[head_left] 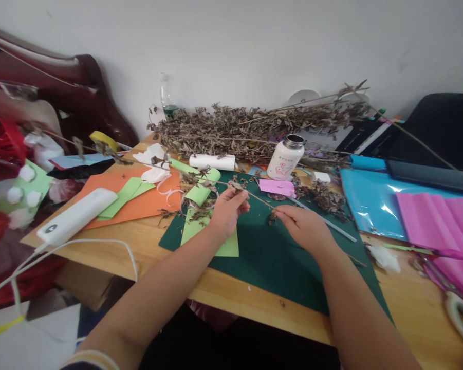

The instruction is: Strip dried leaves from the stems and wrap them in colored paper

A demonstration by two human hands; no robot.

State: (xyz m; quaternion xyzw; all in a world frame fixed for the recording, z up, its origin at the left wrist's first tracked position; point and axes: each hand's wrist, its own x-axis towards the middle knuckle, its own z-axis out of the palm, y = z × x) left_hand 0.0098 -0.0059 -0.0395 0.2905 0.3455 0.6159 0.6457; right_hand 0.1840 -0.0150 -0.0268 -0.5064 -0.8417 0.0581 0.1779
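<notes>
A thin dried twig with a few withered leaves stretches above the dark green cutting mat. My left hand is closed on it near a clump of dry leaves. My right hand pinches the same twig further to the right, fingers pressed together. Light green paper strips lie under and left of my left hand. A big heap of dried leafy branches lies along the back of the wooden table.
A white bottle with a metal rim stands behind the mat, a pink note beside it. Orange paper and a white power bank lie left. Blue and pink sheets lie right, scissors at the right edge.
</notes>
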